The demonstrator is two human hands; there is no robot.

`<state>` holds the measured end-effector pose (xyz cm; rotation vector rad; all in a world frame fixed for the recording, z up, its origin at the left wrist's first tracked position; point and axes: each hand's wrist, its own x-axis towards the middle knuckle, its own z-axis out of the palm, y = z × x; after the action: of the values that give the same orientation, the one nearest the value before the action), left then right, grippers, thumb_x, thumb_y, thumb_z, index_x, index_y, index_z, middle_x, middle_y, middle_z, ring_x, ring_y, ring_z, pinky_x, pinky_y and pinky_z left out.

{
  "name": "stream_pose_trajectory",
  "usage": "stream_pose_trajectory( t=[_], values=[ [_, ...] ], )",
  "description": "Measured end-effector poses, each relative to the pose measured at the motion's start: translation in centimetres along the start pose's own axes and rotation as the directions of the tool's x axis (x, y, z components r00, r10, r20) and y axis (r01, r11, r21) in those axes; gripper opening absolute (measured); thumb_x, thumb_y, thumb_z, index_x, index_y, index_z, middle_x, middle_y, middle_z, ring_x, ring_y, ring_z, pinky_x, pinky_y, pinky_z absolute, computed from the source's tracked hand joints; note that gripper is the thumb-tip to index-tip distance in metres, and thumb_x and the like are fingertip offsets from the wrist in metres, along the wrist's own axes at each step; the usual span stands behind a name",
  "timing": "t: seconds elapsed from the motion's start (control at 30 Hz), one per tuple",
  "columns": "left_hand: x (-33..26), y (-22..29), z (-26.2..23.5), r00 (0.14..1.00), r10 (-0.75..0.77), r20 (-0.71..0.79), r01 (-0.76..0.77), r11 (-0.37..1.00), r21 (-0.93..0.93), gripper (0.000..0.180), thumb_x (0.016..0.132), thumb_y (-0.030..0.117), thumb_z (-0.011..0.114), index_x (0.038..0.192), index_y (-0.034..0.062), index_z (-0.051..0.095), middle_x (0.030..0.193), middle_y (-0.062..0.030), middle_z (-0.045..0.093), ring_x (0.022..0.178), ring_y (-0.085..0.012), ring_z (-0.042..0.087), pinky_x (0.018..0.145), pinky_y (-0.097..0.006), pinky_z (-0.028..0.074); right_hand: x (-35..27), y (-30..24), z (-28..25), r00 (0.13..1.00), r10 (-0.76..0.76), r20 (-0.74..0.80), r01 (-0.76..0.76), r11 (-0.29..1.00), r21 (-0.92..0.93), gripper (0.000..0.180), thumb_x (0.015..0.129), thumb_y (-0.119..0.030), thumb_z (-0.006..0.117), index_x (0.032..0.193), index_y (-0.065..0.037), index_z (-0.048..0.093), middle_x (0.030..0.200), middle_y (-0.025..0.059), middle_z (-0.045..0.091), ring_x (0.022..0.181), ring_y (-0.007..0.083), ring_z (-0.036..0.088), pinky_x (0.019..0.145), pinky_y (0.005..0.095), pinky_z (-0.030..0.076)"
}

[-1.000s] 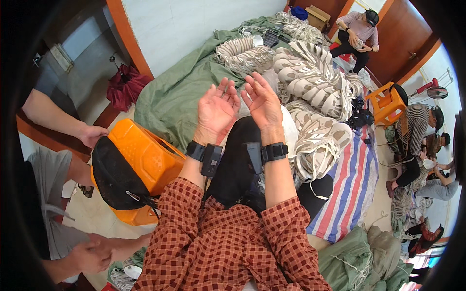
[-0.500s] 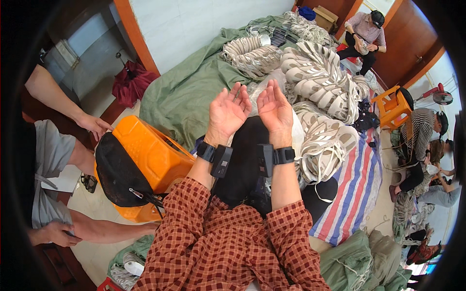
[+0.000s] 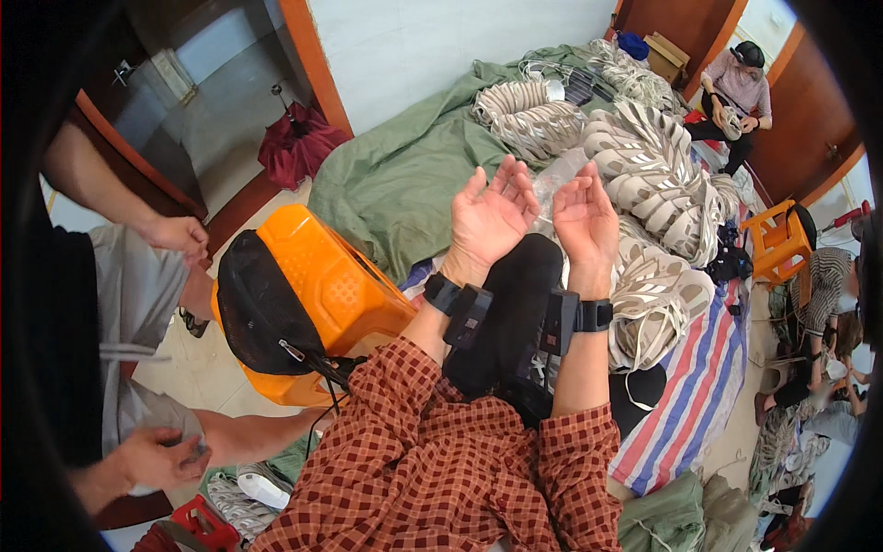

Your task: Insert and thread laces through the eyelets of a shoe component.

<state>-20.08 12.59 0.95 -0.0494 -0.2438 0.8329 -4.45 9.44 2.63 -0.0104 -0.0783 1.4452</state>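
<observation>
My left hand (image 3: 493,219) is raised in front of me, palm up, fingers apart and slightly curled, with nothing in it. Beside it, a small gap away, my right hand (image 3: 587,225) is also palm up and empty, its fingers loosely extended. Each wrist wears a black strap with a dark box-shaped device. Past my right hand lies a large bundle of beige and white shoe uppers (image 3: 648,175), stacked into one another. A nearer bundle of laced shoe uppers (image 3: 658,299) rests by my right forearm; neither hand visibly touches them.
An orange stool (image 3: 340,285) carrying a black mesh bag (image 3: 262,308) stands at my left, beside a standing person (image 3: 138,285). Green cloth (image 3: 395,184) spreads ahead under more uppers. Striped sheeting (image 3: 685,396) lies at right. Several seated people work farther right.
The view has turned, so the surroundings sit farther right in it. My hands stay raised, palms up. The standing person's upper hand, earlier stretched toward the stool, is now curled.
</observation>
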Motion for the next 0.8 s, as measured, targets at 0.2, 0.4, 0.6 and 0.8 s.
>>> stream_pose_trajectory(
  t=[0.2, 0.4, 0.6, 0.8],
  values=[
    [-0.2, -0.3, 0.1, 0.999, 0.019, -0.025, -0.018, 0.999, 0.042, 0.035, 0.088, 0.024, 0.064, 0.117, 0.0040, 0.060, 0.114, -0.0093, 0.062, 0.101, -0.0212, 0.059, 0.091, -0.037, 0.045, -0.5, -1.8, 0.8, 0.998, 0.033, 0.050, -0.033, 0.999, -0.003, 0.019, 0.097, -0.011, 0.050, 0.110, -0.005, 0.064, 0.104, 0.0051, 0.069, 0.087, 0.0144, 0.064, 0.083, 0.0334, 0.051],
    [-0.1, -0.3, -0.7, 0.999, 0.007, -0.043, -0.004, 0.998, 0.058, 0.033, 0.089, 0.025, 0.062, 0.115, 0.0043, 0.061, 0.110, -0.0094, 0.065, 0.097, -0.0217, 0.061, 0.089, -0.039, 0.048, -1.9, -6.0, 3.5, 0.992, -0.056, 0.111, 0.063, 0.996, -0.061, 0.020, 0.097, -0.015, 0.051, 0.110, -0.005, 0.064, 0.103, 0.0029, 0.070, 0.085, 0.0138, 0.064, 0.083, 0.0343, 0.051],
    [-0.3, -0.6, -0.8, 0.998, -0.031, -0.061, 0.035, 0.997, 0.071, 0.034, 0.090, 0.025, 0.062, 0.116, 0.0031, 0.060, 0.110, -0.0090, 0.063, 0.098, -0.0205, 0.060, 0.089, -0.038, 0.047, -4.2, -8.5, 5.0, 0.977, -0.150, 0.153, 0.148, 0.989, 0.028, 0.021, 0.097, -0.011, 0.049, 0.109, 0.000, 0.063, 0.099, 0.0053, 0.069, 0.081, 0.0149, 0.061, 0.083, 0.0336, 0.050],
    [0.0, -1.8, -1.5, 0.994, -0.062, -0.093, 0.070, 0.994, 0.082, 0.034, 0.090, 0.024, 0.061, 0.116, 0.0030, 0.059, 0.110, -0.0085, 0.062, 0.100, -0.0197, 0.058, 0.089, -0.037, 0.047, -5.2, -9.0, 5.2, 0.967, -0.199, 0.160, 0.199, 0.980, 0.019, 0.023, 0.098, -0.011, 0.048, 0.114, -0.002, 0.062, 0.098, 0.0048, 0.069, 0.081, 0.0143, 0.061, 0.082, 0.0324, 0.050]
  ],
)
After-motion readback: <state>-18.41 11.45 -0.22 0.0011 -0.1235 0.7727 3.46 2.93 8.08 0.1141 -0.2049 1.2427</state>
